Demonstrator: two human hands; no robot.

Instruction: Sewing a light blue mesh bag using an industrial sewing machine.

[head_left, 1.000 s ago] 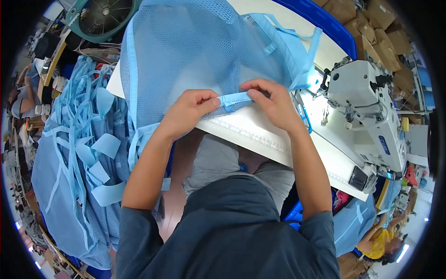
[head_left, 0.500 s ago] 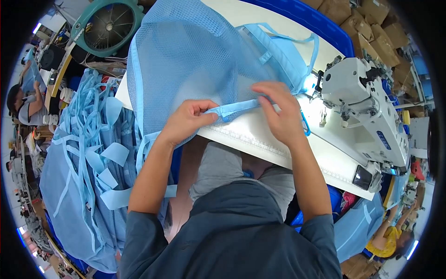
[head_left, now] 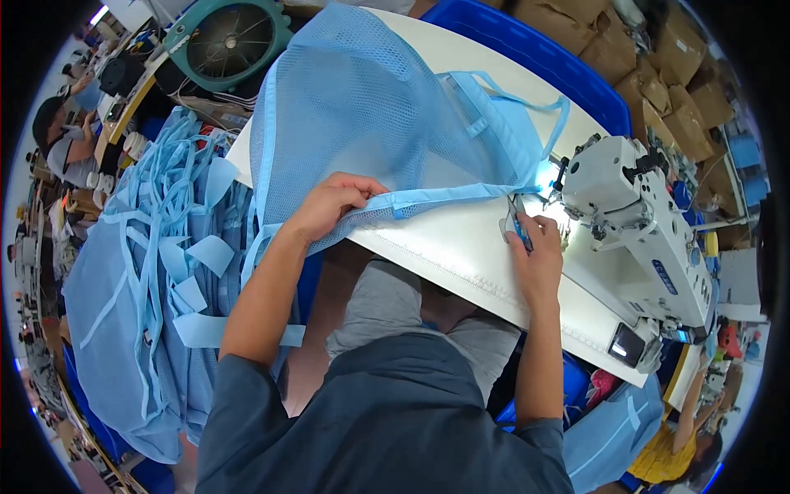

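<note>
A light-blue mesh bag (head_left: pixel 354 107) with solid blue trim and straps spreads over the sewing table. My left hand (head_left: pixel 337 204) is closed on the near end of its trim strip (head_left: pixel 448 195), which runs right toward the lit needle area of the sewing machine (head_left: pixel 609 185). In my right hand (head_left: pixel 539 251) is a pair of small blue-handled thread snips (head_left: pixel 518 221). Their blades point away from me, close to the strip's right end; whether they touch it I cannot tell.
Heaped blue mesh pieces and straps (head_left: pixel 156 272) hang at the left. Beyond the white tabletop (head_left: pixel 461 247) is a blue bin (head_left: pixel 535 58). A green fan (head_left: pixel 230 41) stands far left; a small dark device (head_left: pixel 627 344) lies at the right corner. Other people sit at both sides.
My right hand has come off the trim strip and now holds the snips, nearer the machine. The strip lies straighter toward the needle area. My left hand keeps its hold.
</note>
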